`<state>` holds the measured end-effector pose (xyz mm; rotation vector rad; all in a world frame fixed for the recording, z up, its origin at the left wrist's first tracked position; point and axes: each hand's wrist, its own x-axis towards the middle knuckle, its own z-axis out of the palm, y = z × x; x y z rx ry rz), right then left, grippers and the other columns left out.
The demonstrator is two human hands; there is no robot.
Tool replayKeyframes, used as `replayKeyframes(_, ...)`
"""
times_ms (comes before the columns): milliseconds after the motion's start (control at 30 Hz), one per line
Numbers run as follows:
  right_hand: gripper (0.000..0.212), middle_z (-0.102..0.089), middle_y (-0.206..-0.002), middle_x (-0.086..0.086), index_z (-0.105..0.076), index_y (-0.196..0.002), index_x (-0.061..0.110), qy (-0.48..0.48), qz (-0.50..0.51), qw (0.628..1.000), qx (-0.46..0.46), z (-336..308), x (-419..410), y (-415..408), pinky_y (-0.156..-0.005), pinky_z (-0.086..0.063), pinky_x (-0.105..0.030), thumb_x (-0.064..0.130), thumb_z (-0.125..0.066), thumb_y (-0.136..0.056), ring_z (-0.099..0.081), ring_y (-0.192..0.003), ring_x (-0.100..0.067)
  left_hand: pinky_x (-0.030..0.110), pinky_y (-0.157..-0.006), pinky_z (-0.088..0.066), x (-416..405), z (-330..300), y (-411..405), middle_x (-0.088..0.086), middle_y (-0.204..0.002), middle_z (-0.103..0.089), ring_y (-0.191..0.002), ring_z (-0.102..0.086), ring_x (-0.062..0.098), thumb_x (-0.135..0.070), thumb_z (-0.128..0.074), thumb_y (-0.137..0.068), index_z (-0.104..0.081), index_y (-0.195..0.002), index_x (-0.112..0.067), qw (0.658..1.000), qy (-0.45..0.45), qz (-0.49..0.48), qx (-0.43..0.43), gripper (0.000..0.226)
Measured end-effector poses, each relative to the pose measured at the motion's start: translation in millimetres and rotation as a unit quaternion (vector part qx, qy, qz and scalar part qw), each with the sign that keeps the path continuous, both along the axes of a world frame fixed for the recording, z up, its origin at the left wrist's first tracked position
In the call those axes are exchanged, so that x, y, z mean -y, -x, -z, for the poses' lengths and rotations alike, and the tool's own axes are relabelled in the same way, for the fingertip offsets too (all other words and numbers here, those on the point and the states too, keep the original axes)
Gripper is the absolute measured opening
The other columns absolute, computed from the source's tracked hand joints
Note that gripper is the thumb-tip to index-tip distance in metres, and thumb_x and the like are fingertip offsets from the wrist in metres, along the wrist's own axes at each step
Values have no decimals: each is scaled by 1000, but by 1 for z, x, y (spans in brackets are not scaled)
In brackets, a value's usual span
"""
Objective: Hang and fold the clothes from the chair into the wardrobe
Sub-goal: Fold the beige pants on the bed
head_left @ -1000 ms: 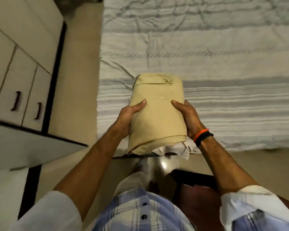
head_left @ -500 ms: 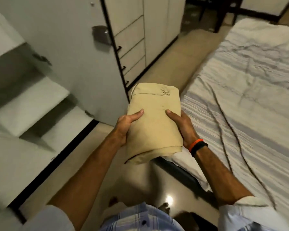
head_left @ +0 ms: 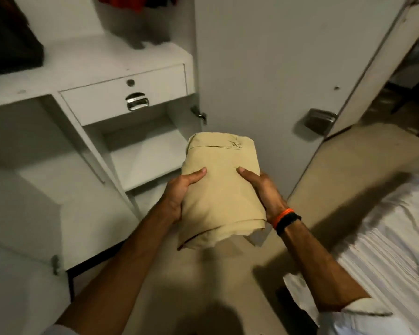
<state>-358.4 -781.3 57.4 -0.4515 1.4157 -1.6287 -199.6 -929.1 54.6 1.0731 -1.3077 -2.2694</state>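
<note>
Here, a folded beige garment (head_left: 219, 189) held in mid-air between both hands, in front of the open wardrobe (head_left: 87, 76). Left hand (head_left: 179, 192) curled round its left edge, thumb on top; right hand (head_left: 264, 192) the same on the right edge, thumb on top, fingers hidden underneath. Long axis of the bundle pointing away from the body toward the wardrobe, far end with the waistband seam leading. Bare lower shelf (head_left: 145, 160) lying ahead and to the left of the bundle, under the drawer (head_left: 124, 93), its front edge just beyond the left hand. Left hand nearer that shelf than the right. Probably calls for a push forward and leftward, far end first. Open wardrobe door (head_left: 276, 68) standing close on the right; bed (head_left: 385, 250) at the lower right.
</note>
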Motion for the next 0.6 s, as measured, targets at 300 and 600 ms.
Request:
replayKeyframes(300,43,-70,-119,-11,-62,-128,11,64,-115,991,-30,-82,196,-17,-95,-54,-46,28,-69,-89,-67,-110,-31,47,-99,-51,146,-93,-50,13,-115,-72,-108,-67,33,-37,-86,-66,-66,-122,-11,993,36,-111,-32,65)
replayKeyframes(600,57,-73,-112,-10,-65,-123,12,107,-263,958,-50,-159,394,-36,-95,-54,-49,37,-83,-74,-70,-103,-31,45,-92,-54,273,-184,-86,12,-111,-73,-105,-68,33,-36,-83,-71,-62,-124,-11,945,117,-306,-6,62)
